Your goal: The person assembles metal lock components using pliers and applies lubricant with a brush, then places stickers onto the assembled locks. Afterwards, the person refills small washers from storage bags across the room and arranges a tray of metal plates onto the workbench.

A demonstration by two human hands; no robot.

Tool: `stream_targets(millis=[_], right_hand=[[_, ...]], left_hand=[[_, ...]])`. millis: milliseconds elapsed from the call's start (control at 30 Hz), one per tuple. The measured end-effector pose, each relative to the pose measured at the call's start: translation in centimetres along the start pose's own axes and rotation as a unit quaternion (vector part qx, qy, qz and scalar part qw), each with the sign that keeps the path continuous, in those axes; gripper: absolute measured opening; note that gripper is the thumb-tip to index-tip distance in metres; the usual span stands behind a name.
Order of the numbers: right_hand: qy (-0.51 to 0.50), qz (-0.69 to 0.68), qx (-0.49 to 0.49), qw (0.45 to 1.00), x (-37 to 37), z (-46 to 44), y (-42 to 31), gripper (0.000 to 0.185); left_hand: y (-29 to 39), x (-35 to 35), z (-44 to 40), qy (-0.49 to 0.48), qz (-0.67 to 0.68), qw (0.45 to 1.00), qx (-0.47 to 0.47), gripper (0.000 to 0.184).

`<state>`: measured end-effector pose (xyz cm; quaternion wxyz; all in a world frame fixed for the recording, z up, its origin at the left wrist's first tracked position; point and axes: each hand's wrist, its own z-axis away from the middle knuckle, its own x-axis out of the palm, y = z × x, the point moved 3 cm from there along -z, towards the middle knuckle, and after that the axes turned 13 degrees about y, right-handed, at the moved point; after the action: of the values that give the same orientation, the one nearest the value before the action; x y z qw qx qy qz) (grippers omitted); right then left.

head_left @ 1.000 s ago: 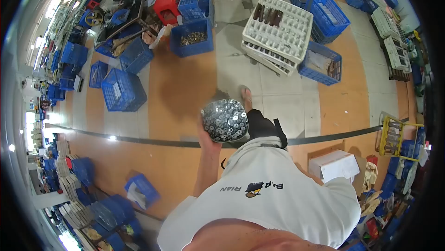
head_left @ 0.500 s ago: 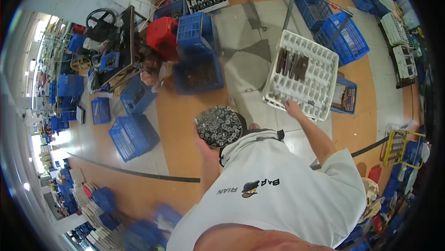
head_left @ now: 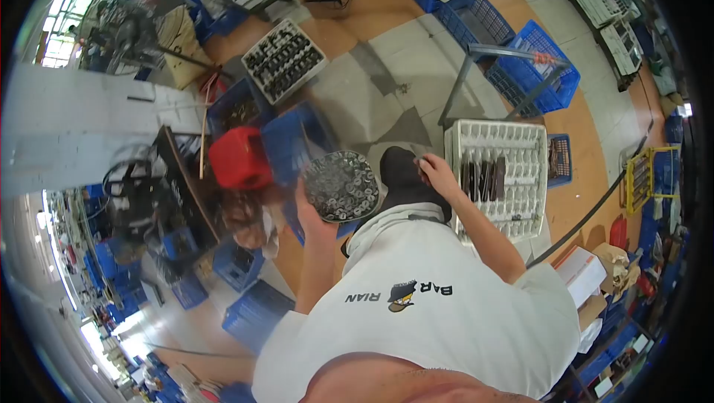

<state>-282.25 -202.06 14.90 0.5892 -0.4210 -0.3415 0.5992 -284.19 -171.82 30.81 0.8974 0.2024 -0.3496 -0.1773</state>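
My left hand grips the side of a rounded tub filled with small metal rings, holding it in front of my waist. Above my dark-clothed leg is my right hand, its fingers pinched together. Whatever those fingers may hold is too small to make out. Just right of that hand lies a white compartment tray. Several dark brown strips sit upright in its slots, and my right forearm covers the tray's lower left corner.
A red container and a blurred blue crate stand left of the tub. A metal frame rises behind the tray beside a blue basket. Farther off lies another white tray of dark parts.
My right hand has left the white tray's edge and moved left over my leg. The tub stays in my left hand. My view has turned, and a dark-clothed leg now shows.
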Motion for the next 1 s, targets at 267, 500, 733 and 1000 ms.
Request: stream_targets(millis=[267, 500, 733, 1000], right_hand=[[0.176, -0.026, 0.077, 0.981, -4.1, -20.8, -8.4, 0.024], [0.218, -0.057, 0.029, 0.974, -7.6, -44.5, -23.6, 0.026], [0.174, -0.041, 0.024, 0.984, -9.7, -68.2, -28.7, 0.024], [0.266, 0.175, 0.275, 0.907, -21.9, -77.3, -3.6, 0.028]], left_hand=[[3.2, 19.4, -19.7, -0.004, -0.024, 0.999, -0.044, 0.042], [3.0, 36.0, -33.4, -0.017, 0.003, 0.998, -0.065, 0.045], [3.3, 54.1, -49.4, -0.013, -0.011, 0.997, -0.08, 0.043], [5.6, 75.1, -68.3, -0.044, -0.022, 0.995, -0.085, 0.043]])
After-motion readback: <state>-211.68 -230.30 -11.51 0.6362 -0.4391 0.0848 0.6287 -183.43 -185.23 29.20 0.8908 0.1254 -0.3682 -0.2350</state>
